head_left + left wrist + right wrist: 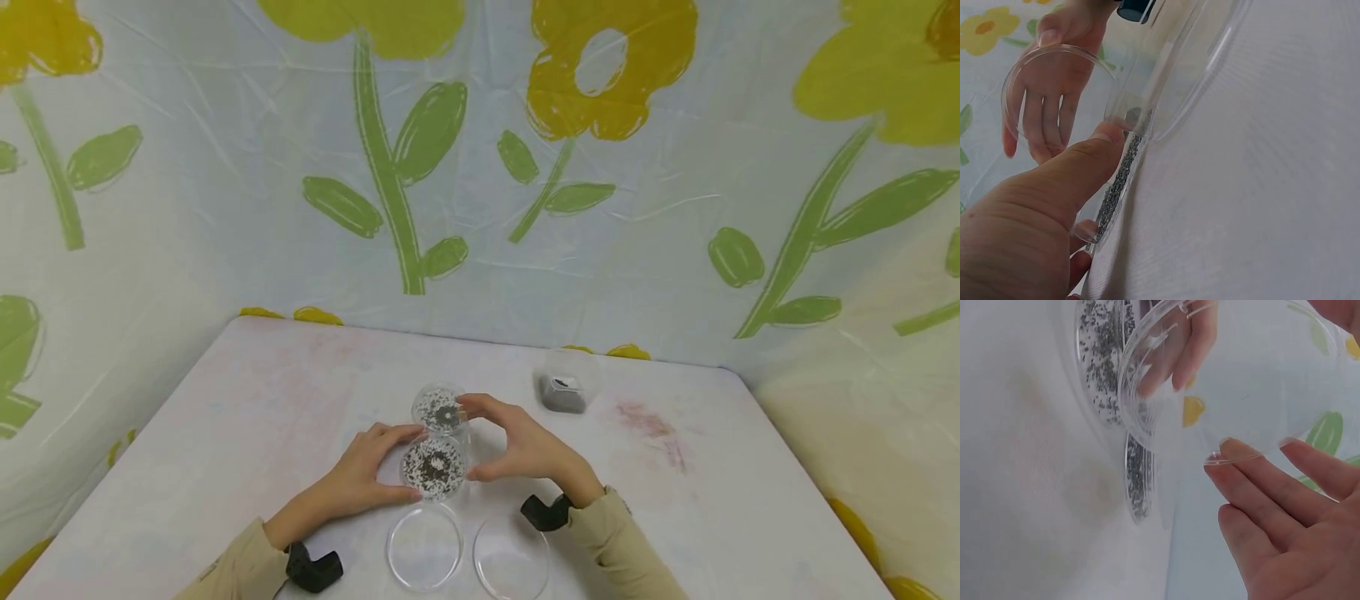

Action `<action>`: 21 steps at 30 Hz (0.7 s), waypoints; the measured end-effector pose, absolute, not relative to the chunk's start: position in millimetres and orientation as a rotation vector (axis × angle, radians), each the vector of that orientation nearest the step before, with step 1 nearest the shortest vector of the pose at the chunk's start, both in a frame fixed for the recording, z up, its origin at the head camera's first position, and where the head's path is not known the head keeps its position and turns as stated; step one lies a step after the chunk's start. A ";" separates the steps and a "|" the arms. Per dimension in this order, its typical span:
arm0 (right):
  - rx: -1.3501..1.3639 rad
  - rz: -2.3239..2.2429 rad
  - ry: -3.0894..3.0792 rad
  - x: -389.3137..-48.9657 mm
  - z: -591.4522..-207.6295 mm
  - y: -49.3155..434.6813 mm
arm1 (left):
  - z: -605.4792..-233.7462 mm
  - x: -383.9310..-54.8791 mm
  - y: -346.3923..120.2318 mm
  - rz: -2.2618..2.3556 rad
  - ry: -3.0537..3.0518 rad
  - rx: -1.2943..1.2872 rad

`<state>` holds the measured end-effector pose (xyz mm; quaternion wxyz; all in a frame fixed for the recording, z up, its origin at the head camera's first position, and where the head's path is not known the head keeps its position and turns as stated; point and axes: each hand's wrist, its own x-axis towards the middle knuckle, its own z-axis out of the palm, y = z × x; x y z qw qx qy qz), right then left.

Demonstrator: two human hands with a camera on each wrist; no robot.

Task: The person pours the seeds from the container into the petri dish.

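A clear round dish of dark granules (433, 468) lies on the table, gripped at its left side between the thumb and fingers of my left hand (363, 475). My left thumb (1082, 162) presses near its rim in the left wrist view. My right hand (525, 446) holds a clear round lid (1254, 375) by its edge, above the dish, with fingertips along the rim. Just beyond stands a second round dish (433, 407) with similar dark granules, partly overlapped by the right fingers in the head view.
Two clear round dishes or lids, one left (425, 550) and one right (512, 557), lie at the table's front. Toward the back right is a small container with dark contents (564, 397), a clear round piece (581, 367) beside it. A flowered cloth (480, 200) hangs behind the table.
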<state>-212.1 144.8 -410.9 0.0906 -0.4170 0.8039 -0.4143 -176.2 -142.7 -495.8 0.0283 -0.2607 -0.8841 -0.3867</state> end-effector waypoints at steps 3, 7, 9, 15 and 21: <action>-1.232 -1.214 2.393 -213.9 -414.7 139.7 | -495.4 -176.3 -142.3 -1.195 -2.724 -0.809; -1.245 -1.182 2.403 -213.0 -417.3 134.4 | -496.2 -175.4 -142.2 -1.183 -2.715 -0.810; -1.247 -1.178 2.404 -211.7 -418.7 131.5 | -497.3 -175.2 -142.6 -1.176 -2.717 -0.807; -1.257 -1.173 2.422 -208.8 -423.9 123.4 | -499.3 -176.0 -143.7 -1.168 -2.701 -0.814; -1.242 -1.120 2.474 -205.2 -430.8 116.2 | -496.4 -177.5 -142.9 -1.158 -2.666 -0.869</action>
